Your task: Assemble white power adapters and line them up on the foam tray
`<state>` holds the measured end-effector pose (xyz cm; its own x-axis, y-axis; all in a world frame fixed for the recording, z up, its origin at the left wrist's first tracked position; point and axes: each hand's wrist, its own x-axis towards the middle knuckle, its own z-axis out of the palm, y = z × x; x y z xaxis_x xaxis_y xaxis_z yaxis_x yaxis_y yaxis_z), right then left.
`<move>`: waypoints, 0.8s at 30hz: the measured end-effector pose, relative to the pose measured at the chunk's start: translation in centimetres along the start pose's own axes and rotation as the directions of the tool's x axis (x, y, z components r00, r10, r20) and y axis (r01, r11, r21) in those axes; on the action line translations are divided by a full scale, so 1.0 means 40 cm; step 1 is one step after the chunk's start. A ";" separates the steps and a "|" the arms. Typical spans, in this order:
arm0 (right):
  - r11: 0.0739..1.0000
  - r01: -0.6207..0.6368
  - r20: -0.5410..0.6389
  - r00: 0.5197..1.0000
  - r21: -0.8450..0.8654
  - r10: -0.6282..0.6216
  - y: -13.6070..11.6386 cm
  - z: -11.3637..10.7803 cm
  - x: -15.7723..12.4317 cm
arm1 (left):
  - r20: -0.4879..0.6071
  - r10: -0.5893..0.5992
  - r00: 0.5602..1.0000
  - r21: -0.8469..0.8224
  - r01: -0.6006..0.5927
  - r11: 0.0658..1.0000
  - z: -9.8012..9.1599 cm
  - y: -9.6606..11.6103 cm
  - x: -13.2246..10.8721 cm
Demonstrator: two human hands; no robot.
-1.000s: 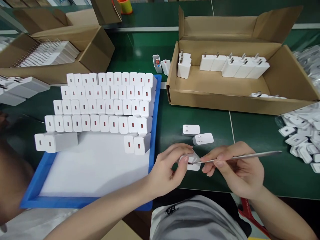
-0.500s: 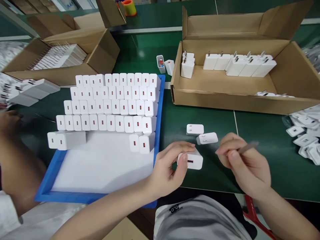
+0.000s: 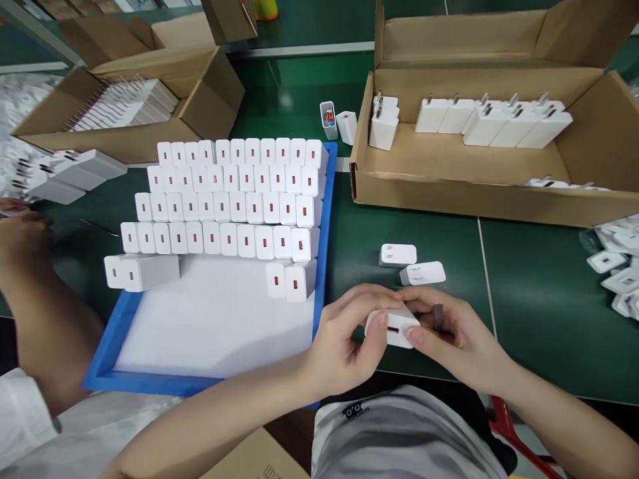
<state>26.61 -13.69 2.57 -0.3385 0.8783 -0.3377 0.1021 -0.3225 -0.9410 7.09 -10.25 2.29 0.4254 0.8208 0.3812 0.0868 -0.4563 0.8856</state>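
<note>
A white charger [image 3: 394, 327] with a red port sits between both my hands near the table's front edge. My left hand [image 3: 349, 336] grips its left side with curled fingers. My right hand [image 3: 452, 336] presses on its right side and also keeps a thin metal tool [image 3: 438, 315], seen end on, tucked in its fingers. Two more white chargers [image 3: 398, 255] [image 3: 422, 273] lie flat on the green table just beyond my hands.
A blue tray [image 3: 319, 266] on the left holds several rows of upright chargers. An open cardboard box [image 3: 449, 193] behind has chargers standing prongs up. Another person's arm [image 3: 34, 286] reaches in at the far left. Loose chargers [image 3: 616, 266] pile up at the right edge.
My right hand pulled the metal tool out of the charger's port, swung away right, then came back and closed on the charger's right side. The camera view shifted slightly.
</note>
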 end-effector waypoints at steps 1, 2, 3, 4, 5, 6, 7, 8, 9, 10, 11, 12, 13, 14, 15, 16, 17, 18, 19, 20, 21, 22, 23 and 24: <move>1.000 0.011 -0.011 1.000 -0.008 -0.011 -0.001 0.003 0.002 | -0.004 -0.008 1.000 -0.001 0.008 1.000 0.000 0.000 0.000; 1.000 0.022 -0.018 1.000 -0.016 -0.023 -0.002 0.005 0.003 | -0.008 -0.014 1.000 -0.002 0.014 1.000 0.001 0.000 0.000; 0.999 0.032 -0.021 0.999 -0.022 -0.033 -0.002 0.008 0.003 | -0.007 -0.017 1.000 -0.004 0.017 1.000 0.002 0.000 0.000; 0.999 0.043 -0.021 0.999 -0.026 -0.044 -0.001 0.009 0.003 | -0.003 -0.019 1.000 -0.005 0.019 1.000 0.003 0.000 0.000; 0.998 0.053 -0.021 0.998 -0.030 -0.053 0.000 0.010 0.003 | 0.003 -0.018 1.000 -0.005 0.018 1.000 0.005 0.000 0.000; 0.998 0.061 -0.020 0.998 -0.035 -0.062 0.002 0.011 0.002 | 0.009 -0.017 1.000 -0.004 0.017 1.000 0.006 -0.001 0.000; 0.997 0.069 -0.020 0.997 -0.043 -0.070 0.003 0.011 0.001 | 0.014 -0.017 1.000 0.000 0.017 1.000 0.007 -0.001 0.000; 0.996 0.077 -0.022 0.997 -0.050 -0.078 0.004 0.011 0.000 | 0.019 -0.017 1.000 0.007 0.017 1.000 0.008 -0.001 -0.001; 0.995 0.086 -0.024 0.996 -0.054 -0.087 0.005 0.011 0.000 | 0.022 -0.018 1.000 0.015 0.018 1.000 0.007 -0.001 -0.001; 0.994 0.095 -0.028 0.995 -0.056 -0.097 0.004 0.010 -0.001 | 0.025 -0.024 0.999 0.024 0.024 0.999 0.006 -0.001 -0.001; 0.993 0.102 -0.031 0.994 -0.055 -0.103 0.004 0.010 -0.001 | 0.034 -0.039 0.999 0.035 0.038 0.999 0.004 -0.001 -0.002; 0.993 0.108 -0.036 0.993 -0.053 -0.110 0.003 0.009 -0.001 | 0.045 -0.061 0.997 0.047 0.059 0.997 0.001 -0.001 -0.003; 0.992 0.114 -0.041 0.992 -0.050 -0.116 0.002 0.008 -0.001 | 0.057 -0.087 0.995 0.058 0.083 0.995 -0.002 -0.001 -0.003; 0.992 0.119 -0.047 0.992 -0.047 -0.121 0.001 0.007 -0.001 | 0.072 -0.116 0.991 0.064 0.111 0.992 -0.005 -0.001 -0.004; 0.991 0.125 -0.054 0.990 -0.045 -0.127 0.000 0.006 -0.001 | 0.092 -0.149 0.985 0.062 0.143 0.988 -0.008 -0.002 -0.004; 0.990 0.132 -0.062 0.989 -0.042 -0.135 0.000 0.005 -0.001 | 0.115 -0.182 0.977 0.053 0.177 0.983 -0.011 -0.002 -0.004; 0.990 0.139 -0.071 0.987 -0.039 -0.141 -0.001 0.004 0.000 | 0.133 -0.209 0.969 0.036 0.206 0.978 -0.012 -0.003 -0.004; 0.989 0.144 -0.080 0.986 -0.038 -0.147 -0.001 0.004 0.000 | 0.147 -0.229 0.962 0.015 0.230 0.973 -0.013 -0.002 -0.002; 0.989 0.145 -0.087 0.985 -0.039 -0.148 -0.001 0.003 0.001 | 0.154 -0.244 0.957 -0.004 0.248 0.969 -0.013 -0.001 0.000; 0.989 0.143 -0.094 0.985 -0.041 -0.146 0.000 0.003 0.002 | 0.150 -0.254 0.955 -0.015 0.259 0.966 -0.012 0.001 0.002; 0.990 0.136 -0.096 0.986 -0.043 -0.139 0.000 0.003 0.003 | 0.137 -0.256 0.957 -0.022 0.262 0.965 -0.011 0.003 0.004; 0.991 0.126 -0.095 0.987 -0.042 -0.129 0.001 0.004 0.005 | 0.123 -0.256 0.959 -0.028 0.261 0.965 -0.011 0.006 0.007; 0.993 0.113 -0.089 0.989 -0.036 -0.116 0.001 0.004 0.006 | 0.112 -0.261 0.959 -0.035 0.266 0.963 -0.010 0.008 0.009; 0.995 0.099 -0.081 0.992 -0.025 -0.101 0.001 0.004 0.007 | 0.108 -0.269 0.957 -0.042 0.275 0.961 -0.010 0.010 0.010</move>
<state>26.38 -13.51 2.42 -0.2704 0.9320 -0.2416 0.0913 -0.2250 -0.9701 6.93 -9.95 2.89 0.4811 0.8712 0.0975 0.1629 -0.1981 0.9665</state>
